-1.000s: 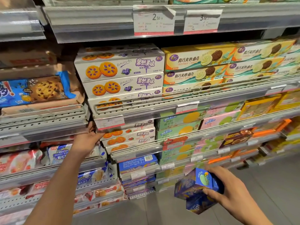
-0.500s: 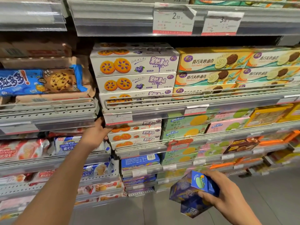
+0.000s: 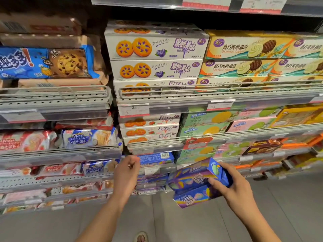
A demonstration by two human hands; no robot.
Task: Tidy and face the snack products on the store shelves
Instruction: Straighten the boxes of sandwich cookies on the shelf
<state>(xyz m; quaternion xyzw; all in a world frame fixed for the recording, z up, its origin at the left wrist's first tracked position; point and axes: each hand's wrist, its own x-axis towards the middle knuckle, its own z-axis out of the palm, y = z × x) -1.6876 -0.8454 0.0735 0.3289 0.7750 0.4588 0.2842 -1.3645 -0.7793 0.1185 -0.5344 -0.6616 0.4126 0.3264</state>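
Boxes [image 3: 197,182], two blue ones stacked, sit clamped in the right hand [image 3: 234,187], off the shelf, fingers wrapped round the end. Left hand [image 3: 126,173] hovers loosely curled, empty, at the blue-box shelf [image 3: 155,158]. Restocking step, I'd say: next, slide them in facing forward. Wire rail [image 3: 157,191] could snag them.

Left arm: bare forearm rising from 6 o'clock toward 12, wrist straight.
Left hand [image 3: 127,170]: back toward the camera, fingers loosely curled, holding nothing.
Right arm: bare forearm running from 5 o'clock up toward 11.
Right hand [image 3: 232,185]: fingers and thumb curled in a grip, knuckles toward 1 o'clock, thumb pointing toward 9.
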